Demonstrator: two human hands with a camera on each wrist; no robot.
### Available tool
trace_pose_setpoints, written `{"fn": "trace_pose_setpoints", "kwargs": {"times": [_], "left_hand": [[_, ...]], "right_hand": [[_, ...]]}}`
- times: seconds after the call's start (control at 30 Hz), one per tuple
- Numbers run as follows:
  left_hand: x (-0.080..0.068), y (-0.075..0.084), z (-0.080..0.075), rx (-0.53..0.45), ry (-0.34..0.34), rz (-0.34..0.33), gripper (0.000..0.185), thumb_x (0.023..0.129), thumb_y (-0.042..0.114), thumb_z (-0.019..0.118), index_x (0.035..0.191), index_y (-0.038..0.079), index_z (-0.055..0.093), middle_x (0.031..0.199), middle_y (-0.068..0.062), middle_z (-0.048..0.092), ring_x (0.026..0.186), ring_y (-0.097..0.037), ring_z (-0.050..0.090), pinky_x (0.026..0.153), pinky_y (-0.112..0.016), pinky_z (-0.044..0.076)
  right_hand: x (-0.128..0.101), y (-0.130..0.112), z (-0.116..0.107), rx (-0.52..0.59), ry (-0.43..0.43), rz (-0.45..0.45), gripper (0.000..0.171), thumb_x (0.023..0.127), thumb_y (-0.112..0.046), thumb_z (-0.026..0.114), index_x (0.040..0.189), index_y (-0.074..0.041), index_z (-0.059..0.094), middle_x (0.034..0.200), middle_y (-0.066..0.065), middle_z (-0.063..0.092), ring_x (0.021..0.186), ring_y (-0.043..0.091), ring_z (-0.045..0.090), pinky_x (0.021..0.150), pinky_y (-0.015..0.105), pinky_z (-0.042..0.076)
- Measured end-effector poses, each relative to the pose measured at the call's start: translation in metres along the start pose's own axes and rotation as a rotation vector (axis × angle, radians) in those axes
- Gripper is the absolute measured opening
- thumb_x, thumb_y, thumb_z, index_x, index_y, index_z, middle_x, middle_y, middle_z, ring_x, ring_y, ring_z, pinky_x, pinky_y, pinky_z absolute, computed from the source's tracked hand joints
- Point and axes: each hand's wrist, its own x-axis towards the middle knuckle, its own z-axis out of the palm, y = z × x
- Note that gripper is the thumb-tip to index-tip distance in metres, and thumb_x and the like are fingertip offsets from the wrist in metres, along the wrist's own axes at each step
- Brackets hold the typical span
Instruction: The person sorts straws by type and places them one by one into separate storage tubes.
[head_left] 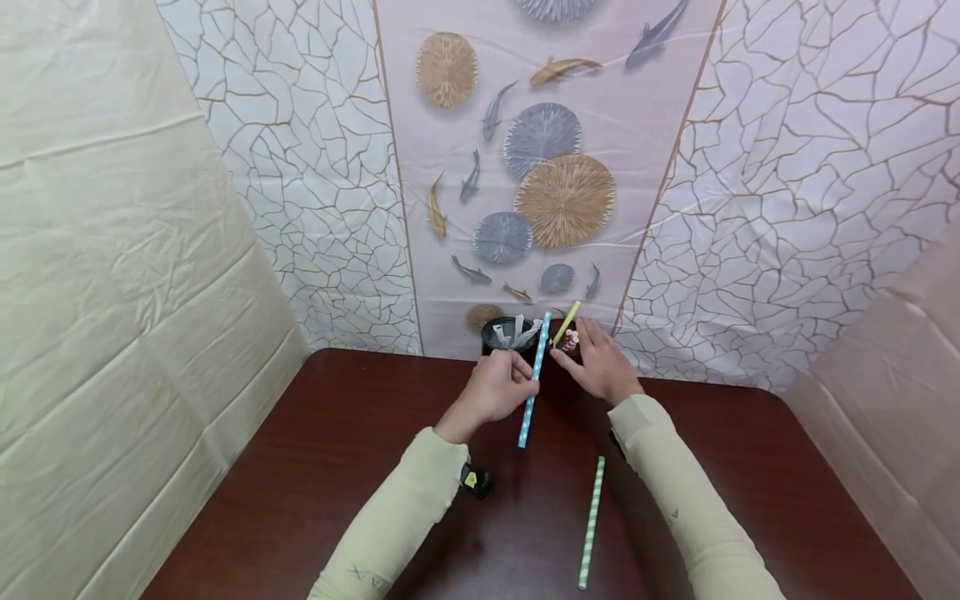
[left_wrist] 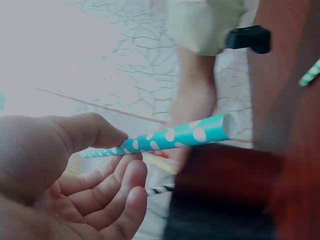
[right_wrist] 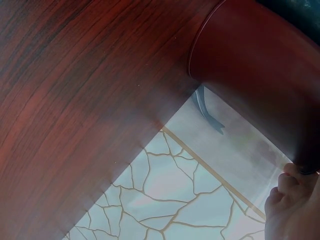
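Note:
My left hand (head_left: pixel 498 387) pinches a blue paper straw (head_left: pixel 527 408) with white dots between thumb and fingertips. In the left wrist view the straw (left_wrist: pixel 172 135) slants, its open end above the dark red cup (left_wrist: pixel 225 170). My right hand (head_left: pixel 600 362) holds the dark red cup by its rim, thumb on the near side. Within this cup (right_wrist: pixel 250 75) stand a yellow straw (head_left: pixel 567 321) and a red-and-white piece (head_left: pixel 571 340). In the right wrist view, the right fingers (right_wrist: pixel 287 187) are at the cup's rim.
A black cup (head_left: pixel 487 340) with white wrapped pieces (head_left: pixel 517 331) stands left of the red cup. One green-striped straw (head_left: pixel 592 521) lies on the dark wooden table (head_left: pixel 337 483) near the front. Behind the table hangs a patterned cloth (head_left: pixel 465 150).

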Motion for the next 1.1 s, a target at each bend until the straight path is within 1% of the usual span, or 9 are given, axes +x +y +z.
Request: {"fn": "trace_pose_setpoints", "kwargs": {"times": [0.13,0.23,0.37,0.47,0.57,0.7,0.8,0.97,1.1], "left_hand": [[0.009,0.02,-0.019,0.023,0.049,0.044,0.009,0.097,0.017,0.074,0.096,0.008,0.075,0.089,-0.004,0.08,0.079,-0.011,0.071,0.076,-0.027,0.059],[0.015,0.035,-0.034,0.055,0.112,0.095,0.009,0.096,0.017,0.073,0.096,0.008,0.076,0.09,-0.004,0.08,0.08,-0.012,0.072,0.078,-0.025,0.058],[0.021,0.056,-0.053,0.041,0.182,0.16,0.01,0.095,0.013,0.071,0.099,0.004,0.075,0.091,-0.008,0.08,0.082,-0.017,0.074,0.077,-0.024,0.058],[0.025,0.068,-0.063,0.022,0.226,0.194,0.011,0.095,0.012,0.07,0.102,0.003,0.073,0.093,-0.009,0.079,0.084,-0.019,0.074,0.077,-0.024,0.058],[0.03,0.079,-0.07,0.036,0.261,0.22,0.011,0.097,0.012,0.069,0.104,0.004,0.072,0.095,-0.008,0.079,0.085,-0.018,0.074,0.079,-0.024,0.058],[0.038,0.09,-0.074,0.053,0.299,0.243,0.011,0.099,0.013,0.068,0.106,0.005,0.071,0.095,-0.007,0.078,0.084,-0.016,0.073,0.079,-0.024,0.057],[0.047,0.096,-0.071,0.061,0.352,0.264,0.013,0.098,0.014,0.069,0.107,0.005,0.07,0.095,-0.006,0.078,0.083,-0.015,0.073,0.08,-0.022,0.057],[0.064,0.098,-0.061,0.073,0.444,0.327,0.015,0.099,0.014,0.07,0.109,0.003,0.069,0.095,-0.006,0.078,0.084,-0.015,0.075,0.079,-0.019,0.057],[0.077,0.096,-0.051,0.098,0.486,0.336,0.013,0.099,0.014,0.072,0.107,0.005,0.069,0.094,-0.005,0.079,0.083,-0.013,0.076,0.076,-0.018,0.058]], "right_hand": [[0.0,0.001,0.0,-0.004,0.007,-0.004,0.101,0.105,-0.072,0.037,0.168,0.003,0.013,0.175,0.027,0.014,0.164,0.043,0.014,0.131,0.059,0.021],[-0.001,0.001,-0.001,0.003,0.013,-0.011,0.099,0.106,-0.071,0.039,0.168,0.003,0.014,0.175,0.027,0.015,0.163,0.044,0.015,0.131,0.059,0.022],[-0.002,0.001,-0.003,0.016,0.018,-0.015,0.098,0.106,-0.068,0.041,0.167,0.004,0.014,0.175,0.028,0.016,0.163,0.045,0.017,0.13,0.06,0.023],[-0.001,0.002,-0.002,0.015,0.025,-0.018,0.098,0.106,-0.068,0.041,0.167,0.004,0.015,0.174,0.028,0.016,0.163,0.045,0.017,0.131,0.06,0.023],[0.0,0.003,0.0,0.018,0.03,-0.022,0.1,0.105,-0.07,0.041,0.167,0.004,0.015,0.174,0.028,0.017,0.162,0.046,0.017,0.131,0.06,0.022],[0.001,0.005,0.001,0.016,0.029,-0.024,0.1,0.105,-0.071,0.039,0.167,0.004,0.015,0.174,0.028,0.017,0.162,0.046,0.018,0.131,0.06,0.022],[0.001,0.006,0.002,0.012,0.031,-0.025,0.1,0.105,-0.072,0.039,0.168,0.003,0.015,0.174,0.028,0.017,0.162,0.045,0.018,0.13,0.06,0.023],[0.001,0.003,0.001,0.01,0.031,-0.019,0.1,0.105,-0.071,0.039,0.168,0.003,0.015,0.174,0.028,0.018,0.162,0.046,0.019,0.13,0.061,0.024],[0.001,0.001,0.0,0.014,0.03,-0.021,0.099,0.105,-0.069,0.042,0.167,0.003,0.016,0.174,0.028,0.018,0.162,0.045,0.019,0.13,0.06,0.024]]}}
